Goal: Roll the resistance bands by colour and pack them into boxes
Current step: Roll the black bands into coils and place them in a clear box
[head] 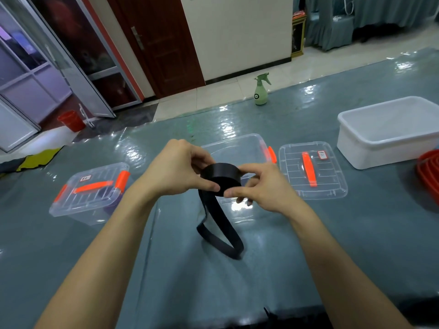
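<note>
1. Hands up over the table (332,245): left hand (175,172) and right hand (263,186) both pinch the black resistance band (222,175), mostly wound into a coil;
2. loose tail (221,236) dangles down to the tabletop, so the rolling's unfinished;
3. open clear box (237,148) waits just behind, nothing showing inside; lid (311,172) lies beside it;
4. closed box (90,193) sits left; packing looks mostly ahead.

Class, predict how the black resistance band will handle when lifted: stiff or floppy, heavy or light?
Likely floppy: the black resistance band sags in a loop onto the table. Probably light: left hand and right hand hold its roll by fingertips.
</note>
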Demonstrator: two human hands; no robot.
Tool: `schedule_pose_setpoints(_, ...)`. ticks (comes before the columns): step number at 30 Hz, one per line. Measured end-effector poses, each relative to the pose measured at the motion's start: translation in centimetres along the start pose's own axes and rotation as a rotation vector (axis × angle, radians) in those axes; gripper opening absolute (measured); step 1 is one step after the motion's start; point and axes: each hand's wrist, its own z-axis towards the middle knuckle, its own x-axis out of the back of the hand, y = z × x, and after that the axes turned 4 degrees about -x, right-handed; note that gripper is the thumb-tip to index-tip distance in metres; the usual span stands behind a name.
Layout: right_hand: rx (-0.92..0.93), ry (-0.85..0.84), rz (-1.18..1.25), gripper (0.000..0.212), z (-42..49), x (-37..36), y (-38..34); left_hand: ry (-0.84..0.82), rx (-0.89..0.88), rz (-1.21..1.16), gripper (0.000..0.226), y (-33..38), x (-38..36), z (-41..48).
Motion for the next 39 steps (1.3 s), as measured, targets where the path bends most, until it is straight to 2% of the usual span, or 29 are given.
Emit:
schedule_pose_setpoints(2,0.043,0.045,0.057,0.033,0.1,-0.5,0.1,-0.014,-0.003,-0.037,0.039,-0.3,0.4,0.1)
schedule_pose_setpoints(8,0.093,0.05,0.174,0.03,0.2,0.1,0.3,-0.074,0.038,-0.282,0.05,-1.1,1.4,0.0)
schedule_pose_setpoints(16,0.093,0.111,0.402,0.033,0.1,0.9,-0.5,0.025,-0.031,-0.525,0.047,-0.8,-0.3,0.3)
schedule_pose_setpoints(19,0.101,0.059,0.439,0.032,0.4,1.1,-0.1,0.109,0.0,-0.59,0.043,-0.9,-1.8,0.2)
schedule_pose_setpoints(21,0.05,-0.027,0.36,0.044,0.4,1.3,0.3,0.098,0.014,-0.464,0.041,-1.0,-1.7,0.3)
schedule_pose_setpoints(23,-0.011,-0.028,0.07,0.069,0.2,1.7,0.4,0.024,0.026,-0.187,0.04,-0.7,-1.2,0.5)
schedule_pose_setpoints(25,-0.016,0.05,-0.24,0.084,0.0,1.8,0.2,-0.066,0.015,0.095,0.039,0.3,-1.0,0.9)
schedule_pose_setpoints(26,0.009,0.059,-0.327,0.083,0.0,1.6,0.1,-0.115,-0.01,0.215,0.038,0.9,-1.0,1.2)
schedule_pose_setpoints(28,0.035,0.022,-0.372,0.058,0.2,0.8,-0.3,-0.197,-0.044,0.414,0.042,2.1,-1.1,1.8)
schedule_pose_setpoints(29,0.033,0.007,-0.363,0.043,0.2,0.3,-0.3,-0.221,-0.057,0.484,0.045,2.4,-1.1,2.0)
schedule_pose_setpoints(31,0.027,0.018,-0.276,0.028,0.2,0.0,-0.3,-0.234,-0.073,0.517,0.047,2.5,-1.1,2.4)
schedule_pose_setpoints(34,0.036,0.06,-0.087,0.025,-0.3,0.7,-0.4,-0.154,-0.046,0.26,0.048,1.3,-0.6,2.3)
schedule_pose_setpoints(36,0.046,0.079,0.046,0.03,-0.4,1.3,-0.7,-0.114,-0.016,0.031,0.052,-0.1,-0.4,1.8)
schedule_pose_setpoints(39,0.075,0.127,0.217,0.031,-0.4,2.0,-1.0,-0.098,0.006,-0.355,0.046,-1.5,-1.2,1.1)
